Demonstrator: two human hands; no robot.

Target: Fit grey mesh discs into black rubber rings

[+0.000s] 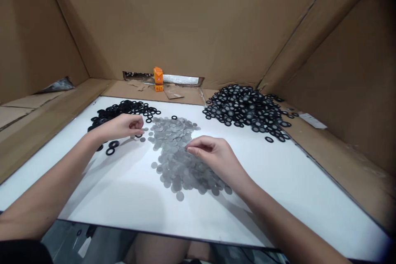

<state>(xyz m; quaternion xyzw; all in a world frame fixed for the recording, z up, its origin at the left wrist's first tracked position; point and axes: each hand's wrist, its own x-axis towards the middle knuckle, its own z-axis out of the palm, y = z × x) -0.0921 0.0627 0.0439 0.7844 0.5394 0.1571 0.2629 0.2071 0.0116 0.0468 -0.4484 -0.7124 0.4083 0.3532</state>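
Grey translucent discs lie in a long heap across the middle of the white board. My right hand is over this heap, thumb and forefinger pinched at a small piece, seemingly a grey disc. On the left, my left hand has its fingers curled together beside a pile of black rings; whatever they hold, if anything, is hidden. Two loose black rings lie below that hand. At the back right is a large pile of black rings with grey centres.
Cardboard walls surround the board at the back and sides. An orange box stands behind it near a slot. A white label lies at the right edge. My legs are under the front edge.
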